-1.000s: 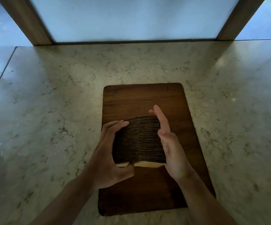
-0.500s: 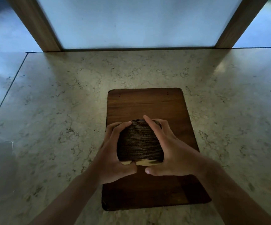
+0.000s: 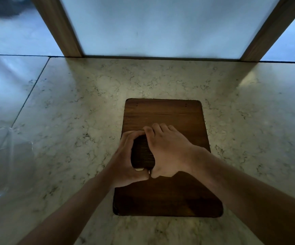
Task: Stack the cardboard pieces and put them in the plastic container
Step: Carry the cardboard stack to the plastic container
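Observation:
A stack of cardboard pieces [image 3: 142, 152], seen edge-on as dark ridged layers, stands on a brown wooden board [image 3: 162, 114]. My left hand [image 3: 125, 160] grips the stack's left side, thumb at the near edge and fingers curled over the top. My right hand [image 3: 166, 149] wraps over the stack's right side and covers most of it, its fingers meeting those of the left hand at the far edge. A clear plastic container [image 3: 0, 156] sits at the far left of the counter, partly cut off by the frame.
The board lies on a pale marble counter [image 3: 249, 121]. Two wooden posts [image 3: 58, 27] and a frosted panel stand behind the counter's back edge. A seam runs through the counter on the left.
My right hand has gone from flat against the stack's side to wrapped over it. Both hands have squeezed the stack narrower. The view has shifted, bringing the container into sight at left.

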`<state>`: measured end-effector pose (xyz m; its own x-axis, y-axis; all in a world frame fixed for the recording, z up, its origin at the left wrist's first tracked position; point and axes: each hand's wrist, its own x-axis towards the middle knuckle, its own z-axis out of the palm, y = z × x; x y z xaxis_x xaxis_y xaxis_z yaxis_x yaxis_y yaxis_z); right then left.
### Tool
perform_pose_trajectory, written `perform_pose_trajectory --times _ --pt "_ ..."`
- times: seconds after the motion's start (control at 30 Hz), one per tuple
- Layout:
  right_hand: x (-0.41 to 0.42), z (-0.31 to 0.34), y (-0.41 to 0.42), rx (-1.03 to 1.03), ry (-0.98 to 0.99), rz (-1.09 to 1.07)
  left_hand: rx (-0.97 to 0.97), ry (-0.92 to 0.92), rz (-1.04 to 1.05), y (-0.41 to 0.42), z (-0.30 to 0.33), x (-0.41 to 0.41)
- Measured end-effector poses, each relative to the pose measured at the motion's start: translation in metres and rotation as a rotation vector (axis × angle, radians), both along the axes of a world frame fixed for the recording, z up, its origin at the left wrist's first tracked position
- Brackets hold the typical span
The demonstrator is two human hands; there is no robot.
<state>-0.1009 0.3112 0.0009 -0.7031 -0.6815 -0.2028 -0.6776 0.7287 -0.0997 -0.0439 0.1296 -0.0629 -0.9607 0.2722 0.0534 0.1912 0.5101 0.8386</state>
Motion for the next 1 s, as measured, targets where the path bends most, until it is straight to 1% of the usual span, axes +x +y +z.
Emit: perform_pose_trajectory --times 0.13,0.3,0.33,0.43,0.5,0.57,0.73,0.8,0.87,0.93,1.0 --pt "-0.007 0.002 -0.006 0.041 -0.058 0.037 -0.018 -0.053 0.046 0.003 0.005 0.002" --pt "0.001 -0.001 -0.012 0.055 -0.049 0.007 -0.080 -0.230 0.079 0.003 0.008 0.005" --pt "0.004 0.011 -0.009 0.048 -0.058 0.008 -0.116 -0.235 0.100 0.007 0.021 0.011" --pt "0.006 0.016 -0.011 0.018 -0.120 -0.075 -0.173 -0.239 0.141 0.005 0.032 0.017" --pt "0.008 0.026 -0.006 -0.040 -0.217 -0.176 -0.219 -0.262 0.214 0.000 0.045 0.027" --pt "0.005 0.034 -0.003 -0.149 -0.382 -0.316 -0.211 -0.298 0.277 -0.012 0.052 0.036" --pt "0.015 0.061 -0.021 -0.562 -0.930 -0.607 -0.010 -0.366 0.547 -0.049 0.086 0.056" --pt "0.023 0.070 -0.036 -0.705 -1.159 -0.740 0.088 -0.365 0.642 -0.064 0.097 0.059" --pt "0.033 0.076 -0.055 -0.887 -1.387 -0.842 0.143 -0.330 0.701 -0.085 0.107 0.063" --pt "0.046 0.083 -0.089 -0.984 -1.508 -0.867 0.160 -0.284 0.731 -0.121 0.119 0.074" --pt "0.060 0.090 -0.128 -1.020 -1.555 -0.854 0.131 -0.239 0.731 -0.159 0.132 0.087"
